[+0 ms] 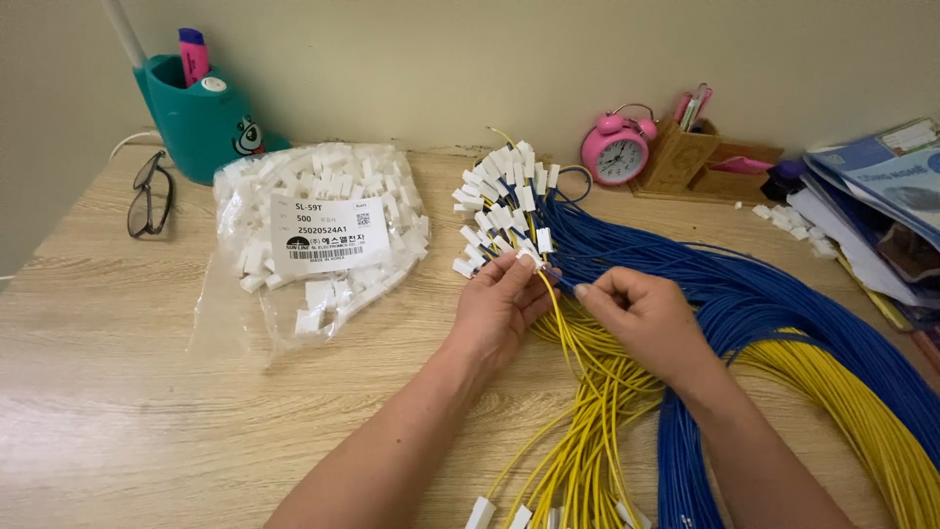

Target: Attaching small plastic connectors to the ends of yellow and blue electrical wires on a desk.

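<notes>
While my left hand (pixel 499 304) pinches a small white plastic connector (pixel 530 258) on a thin yellow wire (pixel 560 323), my right hand's (pixel 646 313) grip pinches that wire. Many blue and yellow wires (pixel 744 294) already carry connectors; a clear bag of loose connectors (pixel 323 235) remains on the wooden worktop (pixel 108 392).

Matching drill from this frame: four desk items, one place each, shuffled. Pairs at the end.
Things:
1. glasses
2. bag of white connectors
3. pink alarm clock
4. stack of papers

Places:
A. far right edge of the desk
B. far left, beside the teal holder
C. at the back wall, next to the wooden organiser
D. left of the left hand

Pairs: 1-B, 2-D, 3-C, 4-A
</notes>
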